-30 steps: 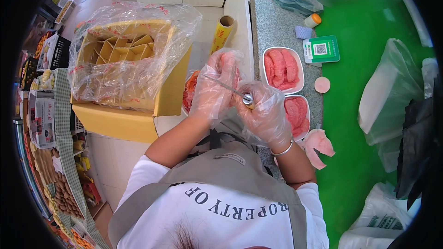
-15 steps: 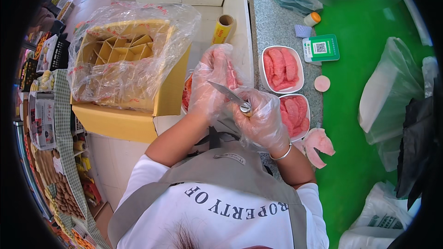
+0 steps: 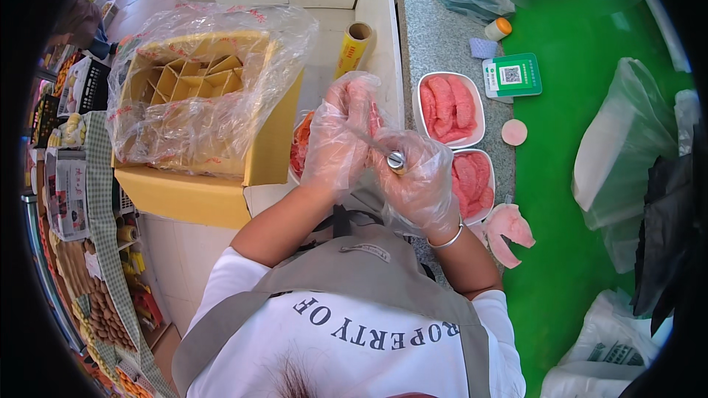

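So the knife (image 3: 396, 159) is in the right hand (image 3: 419, 183), fist wrapped around the handle, blade angled toward the left hand (image 3: 335, 144). That one, also in a clear glove, is curled around some pink fruit (image 3: 375, 118), mostly hidden by fingers. Just right of the knife hand: two white trays (image 3: 481, 107) of pink segments, plus peel (image 3: 516, 225). Big yellow carton (image 3: 181, 195) left of the left hand.

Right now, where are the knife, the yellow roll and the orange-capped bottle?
Knife (image 3: 396, 158), head view: metal end of its handle.
Yellow roll (image 3: 352, 54), head view: middle of its side.
Orange-capped bottle (image 3: 503, 26), head view: its cap.
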Action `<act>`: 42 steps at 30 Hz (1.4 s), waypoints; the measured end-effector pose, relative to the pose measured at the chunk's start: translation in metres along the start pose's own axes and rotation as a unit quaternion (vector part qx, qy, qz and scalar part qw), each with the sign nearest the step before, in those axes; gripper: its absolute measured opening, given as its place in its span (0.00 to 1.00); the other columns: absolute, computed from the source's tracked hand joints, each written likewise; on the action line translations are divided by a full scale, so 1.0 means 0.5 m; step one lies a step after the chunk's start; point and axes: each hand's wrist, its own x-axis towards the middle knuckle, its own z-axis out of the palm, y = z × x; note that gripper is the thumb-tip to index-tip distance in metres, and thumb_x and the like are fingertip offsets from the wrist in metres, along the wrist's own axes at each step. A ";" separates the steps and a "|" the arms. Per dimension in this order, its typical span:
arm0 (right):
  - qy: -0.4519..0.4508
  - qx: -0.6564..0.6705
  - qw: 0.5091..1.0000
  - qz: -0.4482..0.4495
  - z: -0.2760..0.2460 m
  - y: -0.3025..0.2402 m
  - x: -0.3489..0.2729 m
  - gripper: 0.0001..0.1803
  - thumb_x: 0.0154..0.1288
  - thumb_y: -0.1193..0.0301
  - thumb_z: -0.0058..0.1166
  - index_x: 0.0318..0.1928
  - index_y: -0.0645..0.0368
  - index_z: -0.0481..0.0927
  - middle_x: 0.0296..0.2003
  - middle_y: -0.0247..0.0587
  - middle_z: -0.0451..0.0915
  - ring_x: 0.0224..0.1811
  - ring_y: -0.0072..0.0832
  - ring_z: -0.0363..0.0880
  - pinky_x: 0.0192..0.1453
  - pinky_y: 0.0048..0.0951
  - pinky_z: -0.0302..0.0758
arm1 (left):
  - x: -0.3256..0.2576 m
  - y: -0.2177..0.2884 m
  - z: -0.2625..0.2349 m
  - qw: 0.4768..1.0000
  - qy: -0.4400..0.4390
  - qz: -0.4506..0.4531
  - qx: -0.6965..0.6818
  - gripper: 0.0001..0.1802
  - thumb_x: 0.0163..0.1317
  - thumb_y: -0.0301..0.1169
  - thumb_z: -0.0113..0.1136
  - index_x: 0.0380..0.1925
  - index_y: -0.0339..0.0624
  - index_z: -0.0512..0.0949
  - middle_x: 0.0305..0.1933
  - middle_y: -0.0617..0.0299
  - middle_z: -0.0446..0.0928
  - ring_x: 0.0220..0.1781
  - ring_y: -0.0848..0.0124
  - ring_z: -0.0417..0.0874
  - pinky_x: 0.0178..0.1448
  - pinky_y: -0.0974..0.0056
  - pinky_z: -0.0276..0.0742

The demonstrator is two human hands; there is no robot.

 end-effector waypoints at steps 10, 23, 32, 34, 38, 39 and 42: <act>-0.037 0.350 0.887 0.299 -0.015 -0.033 -0.032 0.05 0.64 0.76 0.62 0.35 0.63 0.79 0.27 0.32 0.78 0.30 0.18 0.74 0.35 0.26 0.74 | 0.017 0.007 -0.012 0.991 -0.005 -0.062 -0.121 0.23 0.78 0.51 0.44 0.51 0.41 0.72 0.30 0.63 0.73 0.31 0.73 0.80 0.37 0.66 0.78; -0.141 0.447 0.814 0.342 -0.041 -0.033 -0.125 0.13 0.79 0.67 0.42 0.38 0.61 0.74 0.23 0.32 0.74 0.25 0.17 0.70 0.31 0.21 0.69 | 0.011 0.024 -0.037 0.962 -0.022 0.040 -0.269 0.24 0.77 0.55 0.40 0.50 0.46 0.68 0.33 0.60 0.73 0.31 0.70 0.77 0.36 0.67 0.76; -0.192 0.427 0.807 0.360 -0.060 -0.044 -0.125 0.16 0.77 0.69 0.43 0.31 0.63 0.75 0.20 0.34 0.74 0.22 0.19 0.71 0.27 0.24 0.69 | -0.008 0.050 -0.030 0.958 -0.033 0.104 -0.266 0.24 0.77 0.55 0.43 0.54 0.45 0.66 0.32 0.61 0.72 0.30 0.73 0.75 0.35 0.68 0.75; -0.190 0.388 0.836 0.339 -0.061 -0.046 -0.125 0.15 0.76 0.69 0.44 0.31 0.63 0.75 0.19 0.34 0.74 0.21 0.19 0.72 0.27 0.25 0.69 | -0.009 0.052 -0.035 0.963 -0.036 0.086 -0.252 0.25 0.76 0.55 0.44 0.55 0.45 0.66 0.32 0.61 0.72 0.30 0.73 0.75 0.35 0.68 0.74; -0.186 0.309 0.876 0.321 -0.070 -0.055 -0.115 0.14 0.75 0.69 0.46 0.31 0.65 0.75 0.18 0.36 0.75 0.19 0.21 0.73 0.25 0.28 0.70 | -0.008 0.046 -0.039 0.963 -0.023 0.052 -0.264 0.25 0.76 0.55 0.46 0.55 0.46 0.67 0.30 0.62 0.72 0.29 0.73 0.74 0.35 0.68 0.73; -0.186 0.289 0.883 0.318 -0.072 -0.056 -0.114 0.14 0.74 0.69 0.46 0.31 0.65 0.75 0.17 0.37 0.75 0.18 0.22 0.73 0.25 0.29 0.71 | -0.007 0.046 -0.038 0.958 -0.030 0.047 -0.282 0.25 0.76 0.55 0.46 0.55 0.46 0.67 0.30 0.62 0.72 0.29 0.73 0.74 0.35 0.68 0.73; -0.187 0.255 0.899 0.304 -0.078 -0.064 -0.106 0.14 0.74 0.69 0.47 0.32 0.65 0.76 0.18 0.43 0.74 0.17 0.31 0.74 0.25 0.33 0.71 | -0.006 0.045 -0.035 0.946 -0.048 0.038 -0.317 0.24 0.76 0.54 0.46 0.55 0.46 0.67 0.30 0.63 0.72 0.29 0.73 0.74 0.35 0.68 0.73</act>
